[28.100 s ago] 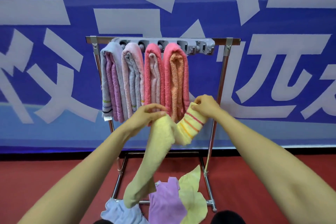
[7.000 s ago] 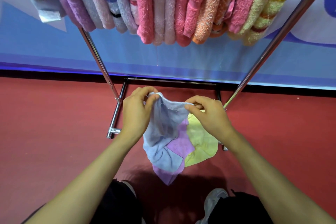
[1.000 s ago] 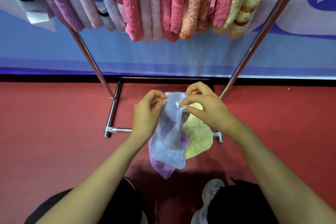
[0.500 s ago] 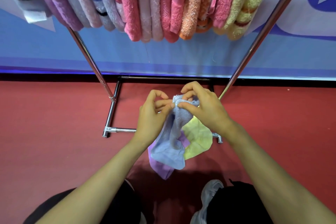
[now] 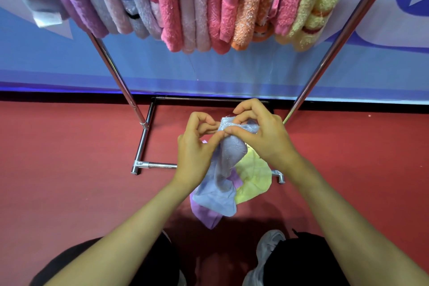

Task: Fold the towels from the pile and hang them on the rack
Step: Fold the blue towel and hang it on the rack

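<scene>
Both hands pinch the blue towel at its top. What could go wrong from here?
The blue towel hangs bunched from the left hand and right hand, so the fold may come out uneven. Its lower end overlaps the purple towel and yellow towel; lifting might drag them along.

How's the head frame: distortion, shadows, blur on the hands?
Head view: wide-angle bend splays the rack poles outward; a soft dark shadow lies on the red floor under the light blue towel; left hand and right hand pinching it look sharp, no motion blur.

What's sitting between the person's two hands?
In the head view, the bunched top of a pale blue towel, pinched by the left hand and right hand.
</scene>
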`<state>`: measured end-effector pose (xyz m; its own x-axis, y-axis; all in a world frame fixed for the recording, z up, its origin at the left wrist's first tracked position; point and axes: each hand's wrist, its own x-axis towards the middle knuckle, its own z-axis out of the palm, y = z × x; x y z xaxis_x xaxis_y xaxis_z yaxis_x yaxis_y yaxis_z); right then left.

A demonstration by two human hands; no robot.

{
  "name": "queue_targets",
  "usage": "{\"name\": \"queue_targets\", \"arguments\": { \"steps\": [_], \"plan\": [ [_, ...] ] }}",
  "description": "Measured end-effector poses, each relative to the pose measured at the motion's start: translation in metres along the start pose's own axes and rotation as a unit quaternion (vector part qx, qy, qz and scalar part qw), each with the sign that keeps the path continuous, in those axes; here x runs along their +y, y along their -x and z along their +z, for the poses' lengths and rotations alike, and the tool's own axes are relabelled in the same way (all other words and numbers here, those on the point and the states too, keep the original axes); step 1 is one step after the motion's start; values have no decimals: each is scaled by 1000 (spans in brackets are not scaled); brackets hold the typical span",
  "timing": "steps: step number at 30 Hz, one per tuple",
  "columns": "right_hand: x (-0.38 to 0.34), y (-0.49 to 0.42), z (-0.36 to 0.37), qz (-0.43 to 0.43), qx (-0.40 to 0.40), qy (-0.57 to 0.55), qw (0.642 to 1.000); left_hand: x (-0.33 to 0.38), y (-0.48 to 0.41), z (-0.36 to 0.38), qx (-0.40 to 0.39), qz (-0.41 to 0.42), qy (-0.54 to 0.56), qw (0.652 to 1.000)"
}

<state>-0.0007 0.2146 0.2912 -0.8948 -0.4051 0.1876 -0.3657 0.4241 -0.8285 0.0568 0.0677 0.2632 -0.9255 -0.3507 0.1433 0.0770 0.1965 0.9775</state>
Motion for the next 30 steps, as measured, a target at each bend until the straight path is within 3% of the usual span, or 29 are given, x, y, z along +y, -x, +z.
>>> {"name": "queue_targets", "arguments": {
  "steps": [5, 16, 19, 24, 30],
  "plan": [
    [14, -2, -17, -90, 5, 116, 989, -7, -12, -9, 3, -33, 82, 996],
    [34, -4, -25, -116, 19, 176, 977, -7, -15, -9, -35, -33, 139, 989],
    [28, -4, -27, -101, 5, 149, 984, -7, -16, -9, -32, -38, 135, 990],
    [7, 3, -38, 46, -85, -24, 995, -5, -15, -11, -66, -41, 102, 992],
    [-13, 14, -42, 51, -35, -45, 997, 14, 0, -16, -90, -19, 74, 993]
  ]
}}
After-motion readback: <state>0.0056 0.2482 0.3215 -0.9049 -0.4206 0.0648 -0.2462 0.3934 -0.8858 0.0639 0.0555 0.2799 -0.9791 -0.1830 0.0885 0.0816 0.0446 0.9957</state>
